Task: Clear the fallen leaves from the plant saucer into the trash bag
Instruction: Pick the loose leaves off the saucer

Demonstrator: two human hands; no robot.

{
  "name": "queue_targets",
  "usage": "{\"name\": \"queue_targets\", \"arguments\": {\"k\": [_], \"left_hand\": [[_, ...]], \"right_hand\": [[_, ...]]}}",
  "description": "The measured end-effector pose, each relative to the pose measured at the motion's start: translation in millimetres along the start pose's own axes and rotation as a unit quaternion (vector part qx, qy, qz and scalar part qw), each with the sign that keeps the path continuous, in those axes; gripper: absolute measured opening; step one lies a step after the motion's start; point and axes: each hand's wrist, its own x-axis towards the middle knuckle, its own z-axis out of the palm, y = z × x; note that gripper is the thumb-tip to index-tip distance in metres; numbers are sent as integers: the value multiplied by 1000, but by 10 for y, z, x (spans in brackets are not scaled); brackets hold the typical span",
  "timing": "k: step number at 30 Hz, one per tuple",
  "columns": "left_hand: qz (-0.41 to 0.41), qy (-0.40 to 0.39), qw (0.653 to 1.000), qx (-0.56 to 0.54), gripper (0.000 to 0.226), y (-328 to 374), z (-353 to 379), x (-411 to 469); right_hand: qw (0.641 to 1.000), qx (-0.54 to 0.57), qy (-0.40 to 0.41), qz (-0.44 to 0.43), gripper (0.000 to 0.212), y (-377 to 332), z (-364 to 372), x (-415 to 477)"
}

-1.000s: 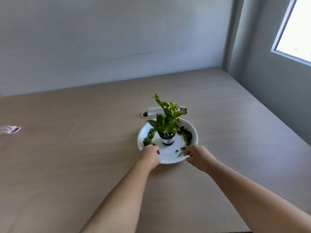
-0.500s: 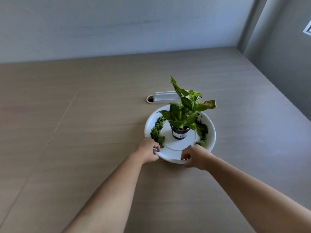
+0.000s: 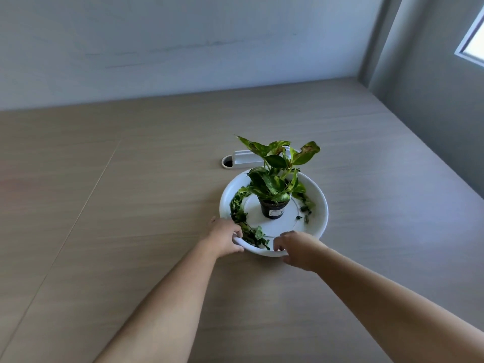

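Observation:
A round white saucer (image 3: 320,203) sits on the wooden table. A small green plant in a black pot (image 3: 274,208) stands upright at its centre. Fallen leaves (image 3: 242,221) lie in an arc along the saucer's left and near side, with a few more fallen leaves (image 3: 305,206) on the right. My left hand (image 3: 224,237) grips the near-left rim. My right hand (image 3: 296,247) holds the near rim just to the right of it. No trash bag is in view.
A white oblong cable outlet (image 3: 242,159) with a dark round hole is set into the table (image 3: 131,205) just behind the saucer. A wall runs along the table's far edge and another along its right edge, with a window at the upper right.
The saucer has turned in my hands, bringing the thick arc of leaves round to the near-left rim. Both hands have shifted along the rim, and my view has tilted.

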Motion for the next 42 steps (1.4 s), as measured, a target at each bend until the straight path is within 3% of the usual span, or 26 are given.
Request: {"name": "queue_targets", "arguments": {"k": [4, 9, 14, 18, 25, 31, 37, 42], "left_hand": [[18, 26, 999, -12, 29, 128, 64, -45], [62, 11, 998, -28, 34, 353, 170, -74], [1, 17, 997, -74, 29, 120, 71, -61], [-1, 5, 996, -86, 25, 202, 101, -81], [4, -46, 991, -125, 22, 319, 89, 23], [24, -16, 998, -53, 40, 548, 91, 185], [6, 13, 1000, -24, 23, 615, 241, 274], [8, 10, 998, -66, 27, 635, 292, 332]], "right_hand": [[1000, -12, -8, 3, 19, 176, -61, 6], [991, -108, 47, 63, 33, 531, -197, -86], [999, -37, 25, 5, 32, 309, -47, -100], [999, -19, 22, 24, 25, 402, -49, -112], [997, 26, 22, 70, 52, 412, -129, -45], [994, 56, 68, 68, 28, 230, -95, 187], [990, 17, 84, 108, 21, 152, 16, 317], [989, 67, 73, 110, 16, 195, 89, 389]]}}
